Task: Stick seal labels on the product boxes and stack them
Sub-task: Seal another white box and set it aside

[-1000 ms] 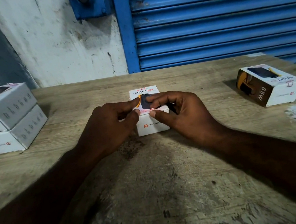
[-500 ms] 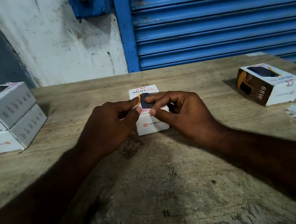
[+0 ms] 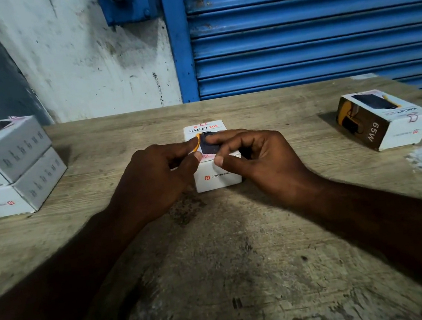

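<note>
product box (image 3: 216, 178) sits on the worktop (image 3: 218, 254) right under the fingers (image 3: 183, 147), its long axis running away from the person. left hand (image 3: 152, 179) and right hand (image 3: 261, 157) are equally near, each curled round its near top edge, thumbs pressing the pink seal label (image 3: 208, 156) between them.

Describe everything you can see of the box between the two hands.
The middle box is white cardboard, closed, lying flat on the wooden table, a short end facing the camera with a red logo. Its top reads HALLEY 20K above a dark product picture with orange. A pinkish seal label sits at the near top edge, where the left hand and right hand each pinch the box, forefinger on top, thumb in front.
</note>
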`<state>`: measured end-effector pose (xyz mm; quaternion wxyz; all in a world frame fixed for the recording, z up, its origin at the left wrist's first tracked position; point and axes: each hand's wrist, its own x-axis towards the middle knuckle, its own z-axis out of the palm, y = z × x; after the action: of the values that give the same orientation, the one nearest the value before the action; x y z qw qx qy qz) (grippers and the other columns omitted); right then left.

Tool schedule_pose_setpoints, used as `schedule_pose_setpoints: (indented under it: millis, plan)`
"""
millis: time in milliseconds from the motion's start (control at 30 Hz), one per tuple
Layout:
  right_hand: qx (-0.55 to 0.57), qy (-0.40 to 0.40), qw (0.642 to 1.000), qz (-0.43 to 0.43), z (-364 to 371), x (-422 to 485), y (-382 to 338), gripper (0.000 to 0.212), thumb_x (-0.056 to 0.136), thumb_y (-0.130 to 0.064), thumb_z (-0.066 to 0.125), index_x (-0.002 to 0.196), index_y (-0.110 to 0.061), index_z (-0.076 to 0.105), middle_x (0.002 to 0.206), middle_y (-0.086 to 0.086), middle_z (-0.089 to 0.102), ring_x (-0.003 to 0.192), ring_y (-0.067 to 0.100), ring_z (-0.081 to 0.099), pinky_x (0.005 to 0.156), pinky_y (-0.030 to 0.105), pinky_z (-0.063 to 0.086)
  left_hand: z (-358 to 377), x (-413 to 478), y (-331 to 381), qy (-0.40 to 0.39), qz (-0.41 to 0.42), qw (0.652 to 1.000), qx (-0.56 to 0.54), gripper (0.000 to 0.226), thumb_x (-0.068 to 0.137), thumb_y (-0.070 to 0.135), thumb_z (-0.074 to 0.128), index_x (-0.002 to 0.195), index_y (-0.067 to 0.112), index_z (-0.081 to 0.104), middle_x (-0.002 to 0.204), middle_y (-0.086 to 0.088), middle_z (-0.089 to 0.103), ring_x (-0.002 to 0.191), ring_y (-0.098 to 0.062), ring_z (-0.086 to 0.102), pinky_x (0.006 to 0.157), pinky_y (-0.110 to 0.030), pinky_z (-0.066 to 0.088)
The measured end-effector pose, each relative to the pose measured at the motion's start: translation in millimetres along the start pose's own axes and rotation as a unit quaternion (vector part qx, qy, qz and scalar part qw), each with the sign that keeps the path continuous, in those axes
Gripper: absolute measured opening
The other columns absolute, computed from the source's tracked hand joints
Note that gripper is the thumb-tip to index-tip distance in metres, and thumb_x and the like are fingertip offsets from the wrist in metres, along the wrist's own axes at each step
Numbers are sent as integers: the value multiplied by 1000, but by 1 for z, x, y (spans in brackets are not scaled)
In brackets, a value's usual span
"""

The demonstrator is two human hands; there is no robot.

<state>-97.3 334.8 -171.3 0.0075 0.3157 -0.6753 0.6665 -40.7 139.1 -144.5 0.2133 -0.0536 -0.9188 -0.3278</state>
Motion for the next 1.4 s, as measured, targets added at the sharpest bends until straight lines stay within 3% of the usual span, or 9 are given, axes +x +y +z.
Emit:
schedule_pose_setpoints:
  millis: [133, 333, 600, 800, 900, 1067, 1200, 1300, 1400]
  plan:
    - [-2, -4, 1000, 7, -1, 0, -1, 11, 86, 4, 72, 82, -5, 76, 121, -1, 73, 117, 0, 63, 111, 30, 44, 0, 0, 0, -4, 3, 1000, -3, 33, 98, 32, 60, 131, 30, 65, 100, 1, 77, 58, 19, 56, 55, -5, 37]
    - [-26, -6, 1000, -15, 0, 1, 3, 7, 81, -9, 74, 87, -6, 74, 124, 2, 71, 123, 6, 61, 114, 41, 43, 0, 0, 0, 0, 10, 1000, -2, 33, 98, 29, 61, 130, 28, 65, 104, -3, 77, 59, 23, 54, 57, -1, 36]
    - [-51, 5, 999, -8, 1, 3, 8, 13, 81, 3, 77, 89, -6, 73, 122, 0, 71, 121, 6, 62, 110, 40, 47, 2, 1, -3, 1, 10, 1000, 6, 36, 97, 34, 60, 133, 30, 63, 124, 4, 70, 70, 22, 57, 60, 0, 35]
    - [-56, 24, 998, -25, 3, 3, 8, 11, 80, -9, 77, 85, -18, 72, 119, -1, 72, 118, 6, 64, 109, 41, 48, 3, 1, -3, 7, 11, 1000, 3, 36, 97, 32, 61, 132, 28, 64, 118, 1, 73, 70, 26, 55, 60, 1, 35]
    - [-65, 36, 997, -30, 5, 4, 9, 8, 78, -13, 76, 86, -14, 73, 117, -2, 73, 116, 7, 65, 108, 39, 48, 4, 2, -4, 6, 16, 1000, 6, 36, 97, 33, 61, 133, 28, 64, 118, 0, 73, 60, 26, 52, 60, 1, 36]
    - [-67, 41, 997, -22, 5, 3, 11, 11, 83, -2, 78, 87, -11, 73, 118, -2, 72, 116, 7, 65, 108, 39, 49, 3, 2, -3, 6, 21, 1000, 17, 36, 98, 32, 60, 133, 29, 62, 115, 0, 74, 61, 26, 52, 60, 0, 37]
    - [-76, 45, 996, -28, 5, 4, 11, 10, 81, -9, 78, 89, -10, 73, 118, -2, 72, 117, 8, 65, 107, 43, 49, 2, 2, -2, 0, 27, 999, 22, 36, 99, 32, 59, 134, 27, 62, 111, -1, 76, 63, 26, 53, 60, -1, 37]
    - [-83, 41, 995, -27, 4, 3, 11, 16, 79, -14, 78, 93, -13, 73, 118, -4, 72, 117, 9, 65, 106, 44, 50, 1, 1, -1, -4, 21, 1000, 20, 36, 98, 32, 59, 134, 27, 62, 111, -2, 76, 62, 26, 52, 60, 0, 37]
    - [-101, 29, 994, -9, 3, 3, 10, 44, 74, -9, 83, 114, -19, 71, 121, -4, 70, 115, 11, 66, 103, 45, 52, 1, 0, 0, -1, 17, 1000, 13, 35, 98, 30, 61, 132, 25, 64, 108, -6, 76, 60, 25, 52, 60, 1, 35]
